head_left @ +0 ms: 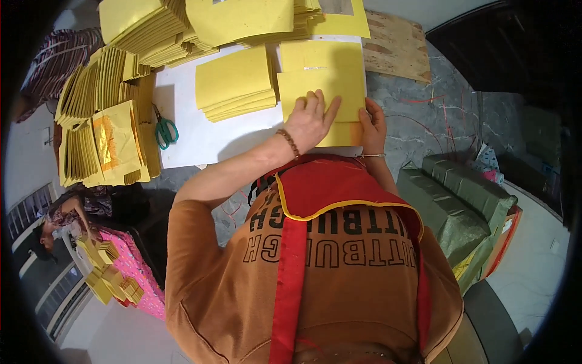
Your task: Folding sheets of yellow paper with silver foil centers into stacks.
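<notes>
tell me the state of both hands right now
Left hand: open, palm down on the yellow paper.
Right hand: at the paper's right edge; whether it grips cannot be told.

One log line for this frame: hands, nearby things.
left hand: on yellow sheet | right hand: at sheet's right edge | left of sheet: yellow stack | farther left: green-handled scissors
</notes>
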`<state>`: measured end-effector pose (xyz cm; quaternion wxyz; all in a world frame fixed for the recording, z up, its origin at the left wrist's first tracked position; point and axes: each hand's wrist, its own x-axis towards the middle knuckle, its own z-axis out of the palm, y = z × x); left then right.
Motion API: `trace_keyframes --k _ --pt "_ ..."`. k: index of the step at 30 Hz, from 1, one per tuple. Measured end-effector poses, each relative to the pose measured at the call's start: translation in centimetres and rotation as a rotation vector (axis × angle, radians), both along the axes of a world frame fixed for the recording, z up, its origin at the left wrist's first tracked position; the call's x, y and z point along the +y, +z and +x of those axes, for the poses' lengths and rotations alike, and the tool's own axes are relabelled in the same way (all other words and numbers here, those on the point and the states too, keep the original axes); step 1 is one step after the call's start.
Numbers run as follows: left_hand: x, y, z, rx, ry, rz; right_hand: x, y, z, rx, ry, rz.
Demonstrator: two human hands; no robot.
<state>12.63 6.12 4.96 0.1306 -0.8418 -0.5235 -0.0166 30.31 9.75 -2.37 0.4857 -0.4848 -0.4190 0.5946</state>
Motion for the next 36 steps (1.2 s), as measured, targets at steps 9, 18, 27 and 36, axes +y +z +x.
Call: trace_keyframes --k 9,18,27,36 --pt "0.2 5.9 -3.6 -0.37 -0.008 -0.008 0.9 -0.4 0.9 0.362 -0.08 -0.394" --pt "-1.5 -0.7 -15.6 -0.207 0.237 0.24 1.0 -0.9 1.0 0.082 0.001 -0.195" --pt "-3.5 -4.3 -13.6 -0.422 0.437 0.002 0.8 -0.5 0.9 0.066 0.029 -0.169" --pt "-2.7 -2.1 -15.6 -0.387 0.369 -0.142 1.5 0.7 1.1 -0.288 0.146 0.206"
